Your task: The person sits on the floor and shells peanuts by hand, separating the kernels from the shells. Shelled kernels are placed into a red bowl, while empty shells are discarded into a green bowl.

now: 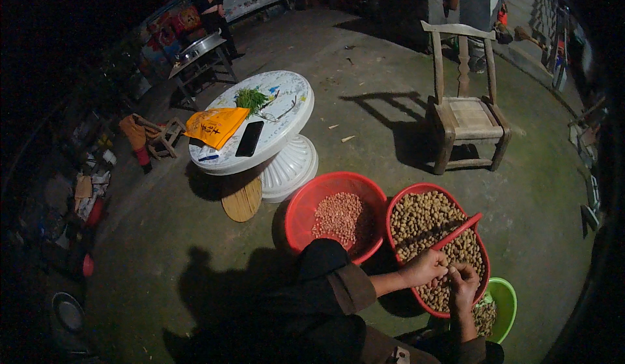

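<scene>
My left hand [425, 269] and my right hand [464, 286] meet fingertip to fingertip above a red plastic basket [389, 217] with a handle, filled with unshelled peanuts [425, 212]. The fingers of both hands are pinched around something small, seemingly a peanut, mostly hidden by the fingertips. To the left of the basket stands a round red basin [293, 212] holding shelled pink peanut kernels [339, 215]. Partly behind my right forearm, a green plastic basin [510, 300] contains what look like empty peanut shells [484, 317].
A round white table [293, 120] bears a yellow bag [217, 124], a phone [250, 139], glasses and green sprigs. A wooden chair [468, 115] stands beyond the baskets. One person [210, 7] stands at the back left near a small table [200, 54]. A stool [168, 137] stands left.
</scene>
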Demonstrator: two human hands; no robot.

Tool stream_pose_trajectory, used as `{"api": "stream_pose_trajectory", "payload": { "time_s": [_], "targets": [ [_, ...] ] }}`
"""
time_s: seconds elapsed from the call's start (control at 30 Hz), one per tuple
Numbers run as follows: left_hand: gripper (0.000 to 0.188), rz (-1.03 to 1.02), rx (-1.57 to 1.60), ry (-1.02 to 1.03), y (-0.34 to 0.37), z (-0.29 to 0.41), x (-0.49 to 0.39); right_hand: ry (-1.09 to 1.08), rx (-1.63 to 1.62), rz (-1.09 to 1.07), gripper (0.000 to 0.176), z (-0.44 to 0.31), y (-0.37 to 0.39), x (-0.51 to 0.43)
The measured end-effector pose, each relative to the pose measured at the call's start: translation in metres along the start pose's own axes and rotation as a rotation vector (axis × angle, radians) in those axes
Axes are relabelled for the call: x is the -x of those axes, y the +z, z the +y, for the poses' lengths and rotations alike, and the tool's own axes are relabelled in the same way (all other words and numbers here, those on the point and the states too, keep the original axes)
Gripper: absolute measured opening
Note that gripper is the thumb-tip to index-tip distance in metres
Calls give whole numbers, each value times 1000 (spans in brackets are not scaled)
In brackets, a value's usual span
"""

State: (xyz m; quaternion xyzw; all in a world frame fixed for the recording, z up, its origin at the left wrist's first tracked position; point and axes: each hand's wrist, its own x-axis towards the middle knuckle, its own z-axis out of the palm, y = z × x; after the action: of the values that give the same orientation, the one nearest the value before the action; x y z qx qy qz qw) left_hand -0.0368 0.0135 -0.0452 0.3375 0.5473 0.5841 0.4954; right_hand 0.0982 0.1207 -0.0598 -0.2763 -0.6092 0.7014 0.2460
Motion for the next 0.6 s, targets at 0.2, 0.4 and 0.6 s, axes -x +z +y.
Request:
{"api": "stream_pose_trajectory", "payload": {
  "time_s": [0.2,0.4,0.6],
  "targets": [
    [10,21,-42,-3,1,0,1,90,-39,-23,8,-11,4,3],
    [11,41,-69,80,5,4,-4,68,51,36,9,9,-15,-9],
    [15,-2,-217,150,7,11,-7,139,49,-21,11,-19,-21,-11]
  ]
}}
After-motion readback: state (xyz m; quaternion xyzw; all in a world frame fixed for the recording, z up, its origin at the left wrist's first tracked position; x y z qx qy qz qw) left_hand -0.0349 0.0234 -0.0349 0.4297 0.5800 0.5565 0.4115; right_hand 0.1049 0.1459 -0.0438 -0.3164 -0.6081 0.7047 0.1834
